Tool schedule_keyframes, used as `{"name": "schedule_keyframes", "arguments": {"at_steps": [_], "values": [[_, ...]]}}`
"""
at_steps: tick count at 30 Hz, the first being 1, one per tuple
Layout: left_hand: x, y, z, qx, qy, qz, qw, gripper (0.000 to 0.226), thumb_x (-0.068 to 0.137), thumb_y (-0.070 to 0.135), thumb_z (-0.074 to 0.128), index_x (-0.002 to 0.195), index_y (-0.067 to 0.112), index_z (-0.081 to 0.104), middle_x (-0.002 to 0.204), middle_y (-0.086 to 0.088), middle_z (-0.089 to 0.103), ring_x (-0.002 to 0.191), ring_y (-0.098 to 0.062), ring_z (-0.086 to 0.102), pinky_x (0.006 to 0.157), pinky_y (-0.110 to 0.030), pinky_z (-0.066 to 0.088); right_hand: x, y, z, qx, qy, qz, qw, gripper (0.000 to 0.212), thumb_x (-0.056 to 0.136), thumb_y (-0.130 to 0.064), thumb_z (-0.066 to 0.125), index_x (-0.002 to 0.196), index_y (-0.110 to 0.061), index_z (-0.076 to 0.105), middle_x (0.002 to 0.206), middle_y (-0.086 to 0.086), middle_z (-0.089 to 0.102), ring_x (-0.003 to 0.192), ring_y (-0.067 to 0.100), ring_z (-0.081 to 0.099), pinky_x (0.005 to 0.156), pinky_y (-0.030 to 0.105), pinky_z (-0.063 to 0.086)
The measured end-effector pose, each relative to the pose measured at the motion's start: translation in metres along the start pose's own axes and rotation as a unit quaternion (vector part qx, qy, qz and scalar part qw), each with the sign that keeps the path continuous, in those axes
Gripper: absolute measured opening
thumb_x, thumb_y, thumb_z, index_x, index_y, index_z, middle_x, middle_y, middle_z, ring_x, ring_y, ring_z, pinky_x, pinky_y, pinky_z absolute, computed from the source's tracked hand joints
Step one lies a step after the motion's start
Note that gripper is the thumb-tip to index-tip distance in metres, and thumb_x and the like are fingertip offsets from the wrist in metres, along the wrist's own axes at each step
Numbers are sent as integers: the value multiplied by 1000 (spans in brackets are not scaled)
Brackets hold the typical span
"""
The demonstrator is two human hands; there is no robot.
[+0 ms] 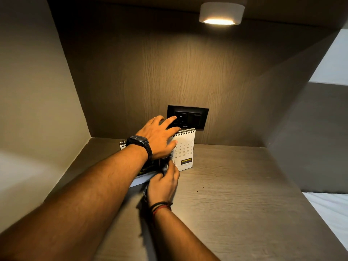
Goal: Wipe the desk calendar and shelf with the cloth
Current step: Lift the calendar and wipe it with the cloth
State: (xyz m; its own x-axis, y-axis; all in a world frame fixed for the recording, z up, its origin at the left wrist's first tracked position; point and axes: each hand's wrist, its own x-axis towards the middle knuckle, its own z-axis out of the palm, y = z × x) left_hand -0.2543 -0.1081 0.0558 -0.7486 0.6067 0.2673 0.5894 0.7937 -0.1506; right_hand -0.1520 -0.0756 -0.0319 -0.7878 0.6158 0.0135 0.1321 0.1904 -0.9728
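A white spiral-bound desk calendar [185,147] stands near the back of the wooden shelf [235,185]. My left hand [158,138], a black watch on its wrist, reaches over the calendar's top edge, fingers behind the spiral and thumb on the front page. Below it, my right hand [162,183], with thread bands at the wrist, is closed on a dark cloth [164,163] pressed against the calendar's lower left corner. The arms hide most of the cloth and the calendar's left part.
A black socket panel [190,117] sits on the back wall just behind the calendar. Another spiral-bound item [122,145] and a pale flat sheet [138,180] lie left of it, partly under my arm. A round lamp [220,14] glows overhead. White bedding [331,210] lies at the right.
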Motion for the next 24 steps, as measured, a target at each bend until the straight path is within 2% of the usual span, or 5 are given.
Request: {"name": "schedule_keyframes", "arguments": {"at_steps": [5, 9, 12, 19, 24], "values": [[0, -2, 0, -2, -4, 1, 1000, 55, 92, 52, 32, 143, 31, 31, 158, -2, 16, 137, -32, 21, 111, -47, 23, 27, -8, 0, 60, 79, 72, 992, 51, 84, 5, 47, 130, -17, 50, 140, 15, 46, 127, 35, 47, 105, 39, 41], [0, -1, 1, 2, 0, 6, 1000, 55, 92, 51, 33, 143, 30, 30, 158, -2, 16, 137, -32, 20, 111, -46, 21, 2, -7, 9, 5, 5, 15, 1000, 56, 83, 2, 43, 135, -18, 43, 147, 8, 38, 131, 30, 43, 107, 45, 41], [1, -1, 2, 4, -1, 6, 1000, 55, 92, 51, 34, 143, 30, 30, 158, -2, 16, 139, -31, 18, 112, -46, 19, -6, 3, 9, -19, -24, -29, 999, 57, 80, 1, 44, 135, -15, 43, 148, 8, 37, 133, 28, 40, 111, 42, 36], [0, -2, 0, -8, -8, 9, 1000, 55, 93, 51, 34, 144, 30, 30, 159, -1, 15, 140, -32, 14, 113, -47, 17, 17, -14, 6, 72, 76, 66, 992, 54, 82, 4, 43, 129, -21, 51, 143, 7, 46, 128, 32, 47, 105, 44, 43], [1, 0, 1, -4, -13, 5, 1000, 55, 93, 51, 34, 144, 30, 29, 159, 0, 14, 141, -32, 13, 113, -47, 17, -10, -9, 9, 2, -41, -33, 999, 52, 76, -3, 42, 125, -16, 54, 145, 5, 43, 128, 28, 44, 107, 40, 41]]}}
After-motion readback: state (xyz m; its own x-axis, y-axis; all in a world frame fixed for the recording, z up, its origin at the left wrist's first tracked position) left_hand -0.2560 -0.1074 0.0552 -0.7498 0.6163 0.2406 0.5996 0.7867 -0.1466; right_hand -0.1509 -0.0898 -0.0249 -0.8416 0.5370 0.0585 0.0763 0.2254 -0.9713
